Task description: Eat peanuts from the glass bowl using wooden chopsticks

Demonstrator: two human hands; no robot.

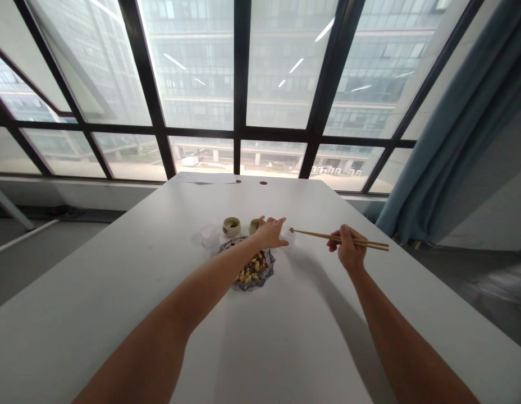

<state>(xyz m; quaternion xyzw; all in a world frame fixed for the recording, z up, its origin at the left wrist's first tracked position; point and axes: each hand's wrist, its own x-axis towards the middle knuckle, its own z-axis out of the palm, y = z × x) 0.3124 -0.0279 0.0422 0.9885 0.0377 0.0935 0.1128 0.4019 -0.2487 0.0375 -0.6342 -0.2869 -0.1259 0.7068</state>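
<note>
My right hand (pixel 350 247) grips a pair of wooden chopsticks (pixel 313 233), pointing left. At their tips is a small brown piece, too small to name, over a clear plastic cup (pixel 289 238). My left hand (pixel 272 232) reaches across the table, its thumb and fingers around the left side of that cup. Beneath my left forearm stands a scalloped glass dish (pixel 266 276) holding a mix of pale nuts (pixel 250 270) and darker pieces; the arm hides part of it. Behind my left hand, a small beige ceramic cup (pixel 254 225) is partly covered.
Another beige ceramic cup (pixel 232 226) and a second clear plastic cup (pixel 209 235) stand left of my left hand. Papers (pixel 205 178) and two small dark round items lie at the white table's (pixel 159 280) far edge. Windows rise beyond; a blue curtain (pixel 446 123) hangs right.
</note>
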